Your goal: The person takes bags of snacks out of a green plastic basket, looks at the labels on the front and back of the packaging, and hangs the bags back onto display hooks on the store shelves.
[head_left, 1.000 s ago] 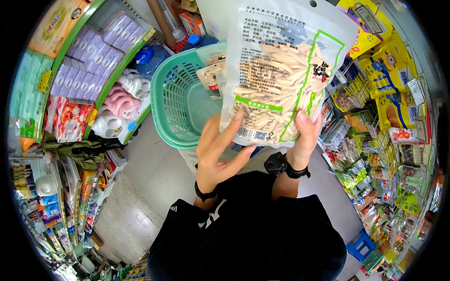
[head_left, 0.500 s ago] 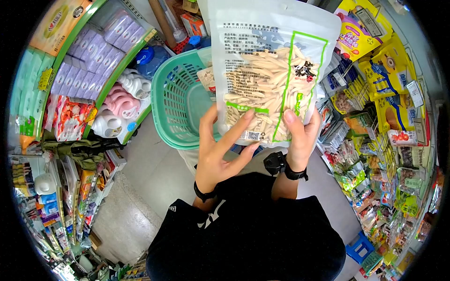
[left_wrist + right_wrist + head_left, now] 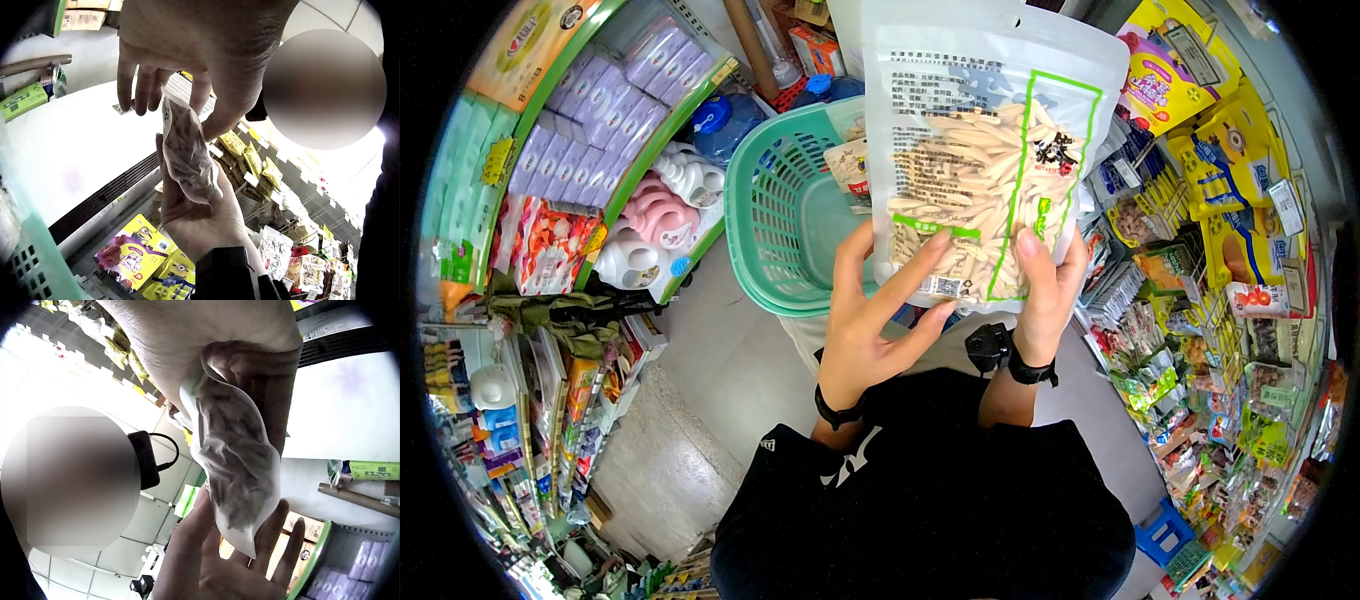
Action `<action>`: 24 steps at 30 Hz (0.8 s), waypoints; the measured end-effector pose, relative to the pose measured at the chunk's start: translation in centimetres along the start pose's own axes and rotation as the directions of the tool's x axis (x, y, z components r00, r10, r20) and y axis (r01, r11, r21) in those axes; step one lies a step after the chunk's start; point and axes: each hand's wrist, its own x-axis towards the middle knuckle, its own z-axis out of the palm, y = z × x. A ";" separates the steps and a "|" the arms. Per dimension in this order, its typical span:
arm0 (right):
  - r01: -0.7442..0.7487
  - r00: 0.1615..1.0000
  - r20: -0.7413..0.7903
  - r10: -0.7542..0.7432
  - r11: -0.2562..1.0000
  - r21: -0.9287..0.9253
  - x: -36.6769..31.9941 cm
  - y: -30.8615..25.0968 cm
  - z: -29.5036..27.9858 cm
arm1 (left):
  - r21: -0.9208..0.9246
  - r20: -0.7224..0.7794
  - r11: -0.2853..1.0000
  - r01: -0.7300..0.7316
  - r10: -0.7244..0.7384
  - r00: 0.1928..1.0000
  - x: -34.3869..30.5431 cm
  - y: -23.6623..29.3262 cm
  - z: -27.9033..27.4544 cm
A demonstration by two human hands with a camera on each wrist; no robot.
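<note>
While both hands are raised in front of the chest, the scene runs as follows, left side first.

Far left: green-edged shelf [image 3: 625,170], tilted in the head view. Purple tissue packs [image 3: 585,115] stacked on it. Below them, pink and white detergent bottles [image 3: 655,220], touching one another. Blue jug caps [image 3: 722,118] just beyond.

Left of centre: teal basket [image 3: 775,215], mesh wall toward the camera. A few packets lie inside it, partly hidden by what is held in front.

Left hand [image 3: 870,325]: fingers long and nearly straight. Forefinger is laid up the near face of the snack bag [image 3: 985,150], thumb is up at the bag's left edge, and the lower left corner is pinched between them. Left wrist view confirms thumb on one face, fingers on the other. Remaining fingers sit under the bottom edge.

Snack bag: held upright in the air, over the basket's right rim and in front of the racks. Printed back faces the camera. Pale sticks show through a clear window outlined in green. Barcode near the bottom edge, between the two hands.

Right hand [image 3: 1048,290]: thumb pressed flat on the near face at lower right, fingers wrapped behind. Firm grip on that corner. Black wrist strap [image 3: 1000,350] just below.

Right: yellow packets [image 3: 1230,150] hanging in rows, small snack packs [image 3: 1160,340] on the racks beneath, crowded and touching.
</note>
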 end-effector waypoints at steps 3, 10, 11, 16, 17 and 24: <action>-0.003 1.000 -0.025 0.003 1.000 0.001 0.0 0.0 0.1 | 0.007 0.000 1.000 -0.004 0.004 1.000 0.0 0.0 -0.1; 0.000 1.000 -0.006 0.001 1.000 0.024 -0.1 0.0 -0.1 | -0.032 -0.031 0.999 0.043 -0.044 0.999 0.0 0.3 0.0; -0.001 1.000 -0.006 0.001 1.000 0.024 -0.1 -0.1 0.0 | -0.034 -0.029 0.999 0.040 -0.041 0.999 0.0 0.2 0.0; 0.028 1.000 -0.009 -0.028 1.000 0.013 -0.3 0.0 -0.2 | 0.002 -0.009 1.000 -0.015 0.015 1.000 0.0 0.1 -0.1; 0.028 1.000 -0.008 -0.028 1.000 0.014 -0.3 0.0 -0.2 | 0.001 -0.010 1.000 -0.013 0.013 1.000 0.0 0.2 -0.1; 0.031 0.999 0.008 -0.032 0.998 0.047 -0.5 0.3 -0.9 | -0.028 -0.031 0.999 0.030 -0.031 0.999 -0.1 0.7 0.0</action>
